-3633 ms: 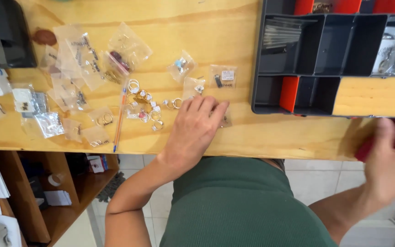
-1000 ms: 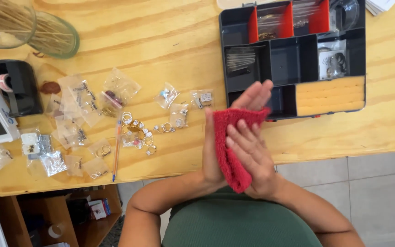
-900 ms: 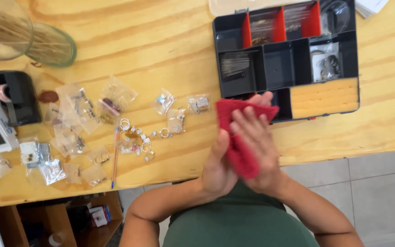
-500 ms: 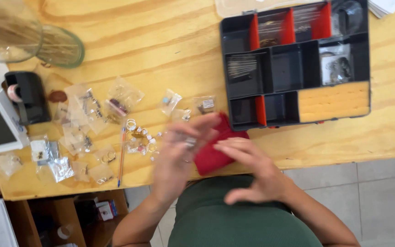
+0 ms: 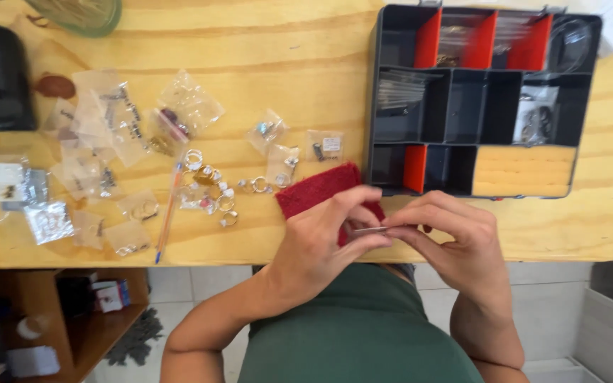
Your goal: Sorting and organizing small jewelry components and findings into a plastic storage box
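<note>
Pale wooden table (image 5: 306, 64) | left hand (image 5: 321, 241) and right hand (image 5: 455, 241) pinch thin silver metal pin (image 5: 369, 229) over red fuzzy cloth (image 5: 317, 188) (rings nearby) | rubbing step; needs gentle grip

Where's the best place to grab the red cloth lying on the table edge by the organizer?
Probably the free upper-left corner of the red cloth, coming from the left. It lies flat on the table; the left hand and right hand, pinching a thin metal pin, cover its lower right part.
</note>
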